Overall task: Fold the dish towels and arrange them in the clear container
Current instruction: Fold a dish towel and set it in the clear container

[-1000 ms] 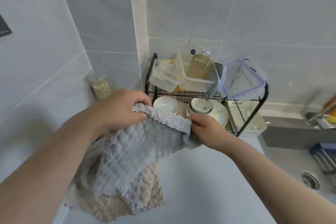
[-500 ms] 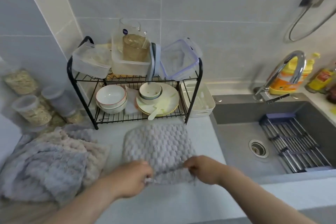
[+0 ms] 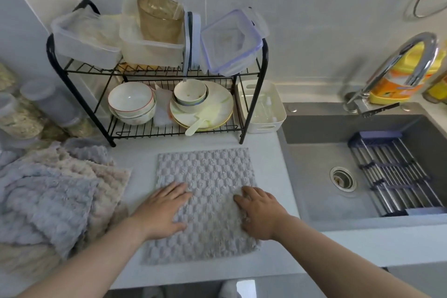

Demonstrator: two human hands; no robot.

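Fingers (image 3: 179,190) press the grey dish towel (image 3: 205,167) (puffy checker weave, lying flat).

Home kitchen: sink (image 3: 338,203), faucet (image 3: 408,55), dish rack (image 3: 251,109), tiled wall (image 3: 314,7).

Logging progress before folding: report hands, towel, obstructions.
Left hand, right hand pressing grey waffle-textured dish towel, spread flat on white counter. Heap of grey and beige towels left, apart.
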